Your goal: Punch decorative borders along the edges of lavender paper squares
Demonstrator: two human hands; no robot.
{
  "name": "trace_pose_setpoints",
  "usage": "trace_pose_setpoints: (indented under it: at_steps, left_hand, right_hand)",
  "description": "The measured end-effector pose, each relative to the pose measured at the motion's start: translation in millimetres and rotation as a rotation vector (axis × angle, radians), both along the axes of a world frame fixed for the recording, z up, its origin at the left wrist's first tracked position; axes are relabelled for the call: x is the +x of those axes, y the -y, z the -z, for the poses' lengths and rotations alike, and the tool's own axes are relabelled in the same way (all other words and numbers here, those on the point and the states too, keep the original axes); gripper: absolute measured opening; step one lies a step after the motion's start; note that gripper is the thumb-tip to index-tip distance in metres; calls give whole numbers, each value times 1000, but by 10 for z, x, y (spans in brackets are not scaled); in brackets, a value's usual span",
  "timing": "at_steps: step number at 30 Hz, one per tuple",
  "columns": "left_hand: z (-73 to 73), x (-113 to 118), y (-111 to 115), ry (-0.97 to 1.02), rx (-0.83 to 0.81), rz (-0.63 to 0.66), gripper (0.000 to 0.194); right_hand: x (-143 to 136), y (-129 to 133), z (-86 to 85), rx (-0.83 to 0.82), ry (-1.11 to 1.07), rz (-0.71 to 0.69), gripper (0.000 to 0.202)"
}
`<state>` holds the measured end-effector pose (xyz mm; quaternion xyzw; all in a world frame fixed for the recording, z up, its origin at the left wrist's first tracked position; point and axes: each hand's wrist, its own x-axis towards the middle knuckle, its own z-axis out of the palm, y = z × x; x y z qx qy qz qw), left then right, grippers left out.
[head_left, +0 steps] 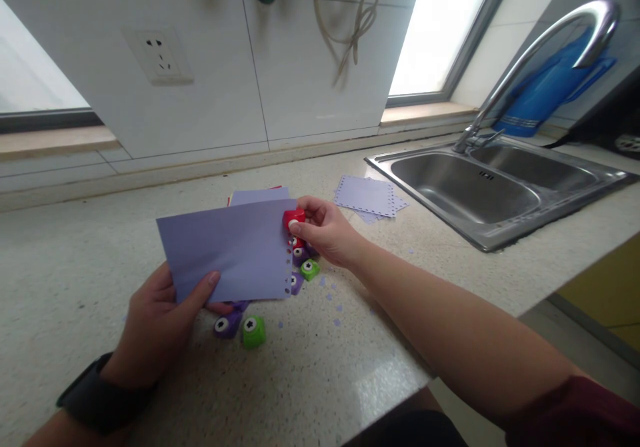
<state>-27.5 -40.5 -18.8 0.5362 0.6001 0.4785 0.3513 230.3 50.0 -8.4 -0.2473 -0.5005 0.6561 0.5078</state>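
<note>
My left hand (167, 307) grips a sheet of purple paper (230, 247) by its lower left, thumb on top, holding it raised above the counter. Small punched holes run along the lower part of the paper's right edge. My right hand (327, 230) pinches a red craft punch (294, 219) at that edge, near the upper right corner. Below and behind the paper lie more small punches: a green one (253, 332) and a purple one (229, 325) in front, another green one (310, 269) to the right. The paper partly hides several others.
Sheets with punched borders (367, 196) lie stacked near the sink (460, 174). Another purple stack (260, 196) sits behind the held paper. Tiny paper bits (338, 308) are scattered over the speckled counter (320, 380). A faucet (540, 60) and a blue jug (550, 94) stand at the right.
</note>
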Motion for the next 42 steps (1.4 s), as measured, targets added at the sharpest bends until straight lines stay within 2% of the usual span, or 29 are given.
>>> trace_pose_setpoints:
  at_steps: [17,22,25,29,33,35,38,42]
  left_hand:
    - [33,-21,21,-163,2,-15,29]
    - [34,-7,19,-124,-22,-22,31]
    - [21,12,33,-34,-44,-18,34]
    - [1,25,56,144,-89,43,33]
    - [26,-21,52,113,-72,86,18]
    - [45,-48,40,80,-71,106,20]
    - [64,-60,18,2,-27,126,28]
    - [50,-21,-9,46,31,102,22]
  right_hand:
    - [-1,59,-61,46,23,31,43]
    - [14,81,-96,69,23,38,44]
    - [30,121,-144,113,48,36,44]
    - [34,221,-220,238,111,64,40]
    - [29,314,-257,401,131,115,29]
    - [34,333,-265,493,159,142,25]
    - [46,345,-286,703,196,200,29]
    - [48,406,-340,955,218,249,35]
